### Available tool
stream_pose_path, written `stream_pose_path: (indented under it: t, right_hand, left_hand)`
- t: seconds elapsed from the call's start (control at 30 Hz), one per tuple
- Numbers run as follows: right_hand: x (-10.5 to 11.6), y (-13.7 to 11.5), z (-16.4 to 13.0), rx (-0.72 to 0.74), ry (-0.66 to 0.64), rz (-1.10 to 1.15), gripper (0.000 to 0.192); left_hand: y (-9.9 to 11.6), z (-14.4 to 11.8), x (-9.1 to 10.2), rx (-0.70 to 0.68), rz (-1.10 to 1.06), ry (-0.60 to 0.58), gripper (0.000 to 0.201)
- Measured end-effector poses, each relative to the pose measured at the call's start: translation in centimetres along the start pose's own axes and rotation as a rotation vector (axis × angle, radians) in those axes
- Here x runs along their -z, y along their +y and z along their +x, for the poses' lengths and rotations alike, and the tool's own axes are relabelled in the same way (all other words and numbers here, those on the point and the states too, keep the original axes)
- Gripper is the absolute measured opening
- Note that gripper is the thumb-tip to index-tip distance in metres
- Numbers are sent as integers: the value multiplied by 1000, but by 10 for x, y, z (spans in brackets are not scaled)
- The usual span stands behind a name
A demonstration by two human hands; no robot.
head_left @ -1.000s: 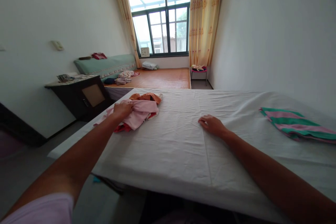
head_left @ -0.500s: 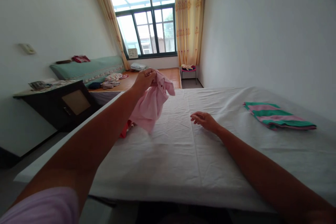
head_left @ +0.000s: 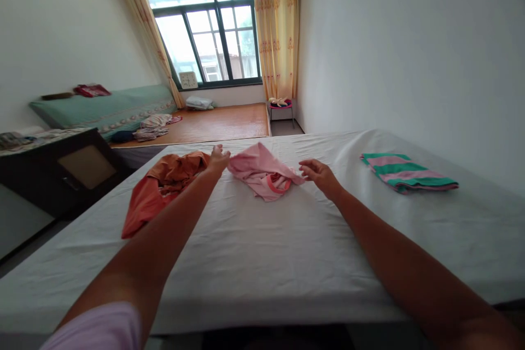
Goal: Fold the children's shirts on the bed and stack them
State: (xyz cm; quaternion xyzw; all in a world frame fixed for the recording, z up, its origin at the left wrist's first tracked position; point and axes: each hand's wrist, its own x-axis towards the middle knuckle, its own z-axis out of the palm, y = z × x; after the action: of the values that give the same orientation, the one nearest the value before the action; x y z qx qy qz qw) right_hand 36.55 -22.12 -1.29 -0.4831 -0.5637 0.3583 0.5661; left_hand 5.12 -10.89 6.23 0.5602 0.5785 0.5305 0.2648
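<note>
A crumpled pink garment (head_left: 262, 167) with a coral-red trimmed edge lies on the white-sheeted surface (head_left: 270, 262) in front of me. At its left edge is my left hand (head_left: 219, 158), its fingers apart and holding nothing. My right hand (head_left: 322, 176) is at the garment's right-hand corner, with fingers loosely bent and spread; whether the fingertips touch the cloth is unclear. Beneath and left of my left forearm lies a heap of orange-red and rust-brown clothing (head_left: 143, 199), partly covered by the arm.
A folded green-and-pink striped cloth (head_left: 410, 172) lies at the right, towards the wall. Behind is a low bed with a brown mat (head_left: 229, 120) and several clothes (head_left: 151, 127). A dark cabinet (head_left: 88, 167) stands at the left, a small stool (head_left: 281, 105) under the curtain.
The pink garment, held up by my left hand before, now rests on the sheet and that hand has opened. My view has turned slightly right, showing more of the orange-red heap.
</note>
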Motion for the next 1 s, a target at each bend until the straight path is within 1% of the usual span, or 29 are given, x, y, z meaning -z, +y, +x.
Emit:
stream_pose_path:
  t: [0.03,0.1,0.17,0.2,0.23,0.27,0.3,0.37,0.4,0.47,0.53,0.57,0.63,0.67,0.7,0.73,0.77,0.8,0.87,0.93,0.97,1.0]
  right_hand:
    - [2,5,2,10,10,-97,40]
    - [3,15,4,53,1,-304,50]
    - [0,24,5,104,-32,-479,67]
    - [-4,27,6,119,-48,-544,72]
    - [-8,28,7,127,-66,-587,71]
    - [-12,29,8,129,-87,-604,63]
    - [-16,28,10,126,-107,-592,52]
    - [-20,23,13,115,-115,-476,32]
    - [-19,20,14,103,-81,-375,28]
    - [-8,12,18,68,68,-124,29]
    - [12,4,21,47,258,107,31]
    - [24,2,22,48,347,192,32]
    - [47,1,25,57,499,305,33]
    - [56,3,27,56,554,342,33]
    - [63,5,27,45,584,361,33]
    - [67,9,28,21,583,355,33]
    - [69,12,28,-9,561,311,33]
    - [70,15,27,-35,532,222,33]
    - [67,17,24,-30,495,-78,36]
    - [61,14,19,63,497,-416,40]
    - [57,10,16,110,473,-544,40]
    - [50,6,12,136,405,-632,38]
  left_hand:
    - [-7,-10,0,-70,82,-51,25]
    - [-14,-35,-7,-272,272,-221,21]
    - [-14,-62,-20,-448,454,-396,29]
    - [-14,-75,-28,-482,502,-447,36]
    - [-13,-87,-36,-502,543,-481,42]
    - [-13,-96,-44,-516,580,-512,46]
    - [-14,-102,-50,-527,616,-544,46]
    - [-17,-103,-55,-539,649,-606,38]
    - [-19,-100,-54,-532,626,-618,33]
    - [-24,-85,-42,-478,493,-582,25]
    - [-28,-65,-20,-356,264,-489,17]
    - [-30,-56,-7,-271,125,-433,14]
    - [-36,-40,18,-80,-168,-298,12]
    - [-40,-34,29,12,-295,-233,13]
    - [-44,-31,37,98,-396,-184,15]
    - [-48,-29,43,176,-465,-160,18]
    - [-53,-30,47,245,-499,-167,19]
    - [-58,-32,49,299,-503,-198,20]
    - [-67,-39,48,339,-437,-263,23]
    - [-73,-46,46,294,-325,-261,31]
    - [-75,-49,45,247,-269,-243,36]
    - [-76,-51,45,191,-214,-234,39]
